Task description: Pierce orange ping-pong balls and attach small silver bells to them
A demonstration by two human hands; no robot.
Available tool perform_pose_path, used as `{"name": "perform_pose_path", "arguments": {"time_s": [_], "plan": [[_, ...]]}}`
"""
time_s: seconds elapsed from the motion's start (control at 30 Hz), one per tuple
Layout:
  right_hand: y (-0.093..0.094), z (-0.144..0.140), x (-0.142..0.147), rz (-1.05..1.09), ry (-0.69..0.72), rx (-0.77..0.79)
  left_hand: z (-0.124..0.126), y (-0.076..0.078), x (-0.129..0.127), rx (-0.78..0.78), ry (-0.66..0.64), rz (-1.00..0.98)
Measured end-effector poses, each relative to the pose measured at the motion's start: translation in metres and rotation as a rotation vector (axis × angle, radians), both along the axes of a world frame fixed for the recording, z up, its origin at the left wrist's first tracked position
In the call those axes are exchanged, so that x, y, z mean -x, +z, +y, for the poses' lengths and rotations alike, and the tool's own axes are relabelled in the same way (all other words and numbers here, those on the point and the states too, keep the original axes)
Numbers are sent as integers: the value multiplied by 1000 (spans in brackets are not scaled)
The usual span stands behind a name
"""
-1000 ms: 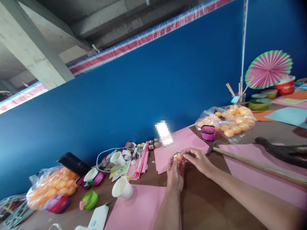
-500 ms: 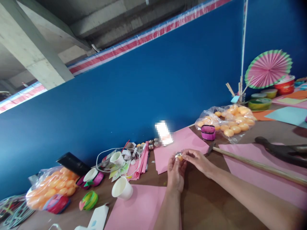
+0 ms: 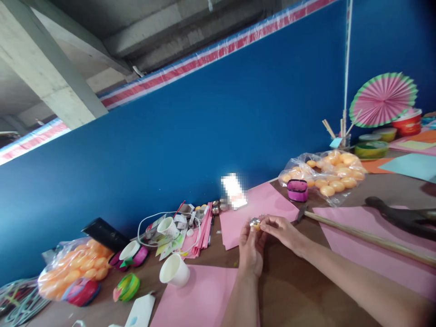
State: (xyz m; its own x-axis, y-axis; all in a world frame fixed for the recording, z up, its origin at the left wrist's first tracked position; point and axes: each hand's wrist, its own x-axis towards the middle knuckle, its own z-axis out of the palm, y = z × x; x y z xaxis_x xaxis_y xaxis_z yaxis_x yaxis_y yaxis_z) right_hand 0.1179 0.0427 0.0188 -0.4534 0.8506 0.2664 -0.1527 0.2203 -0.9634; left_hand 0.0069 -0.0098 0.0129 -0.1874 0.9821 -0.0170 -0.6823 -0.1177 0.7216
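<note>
My left hand (image 3: 251,249) and my right hand (image 3: 283,230) meet above the brown table (image 3: 289,281), both pinching one small orange ball (image 3: 255,223) that has a shiny silver piece on its left side. The fingertips of both hands close around it. Just behind the hands lies a pink paper sheet (image 3: 255,213). Another pink sheet (image 3: 200,297) lies under my left forearm.
A clear bag of orange balls (image 3: 327,175) and a small pink case (image 3: 297,190) sit at the back right. A wooden stick (image 3: 368,237) crosses pink paper at right. A white paper cup (image 3: 174,270), a second bag of balls (image 3: 73,268) and craft clutter lie at left.
The hands stay together on the ball and have shifted only slightly; the silver piece now shows more on the ball's left. The view has tipped a little.
</note>
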Motion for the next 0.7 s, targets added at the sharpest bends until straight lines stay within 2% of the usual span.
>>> {"name": "perform_pose_path", "arguments": {"time_s": [0.37,0.7], "plan": [[0,0,-1,-34,-16,-18,-1,3,-1,35,19,0],[-3,1,-1,-89,-13,-15,2,-5,0,-48,11,56]]}}
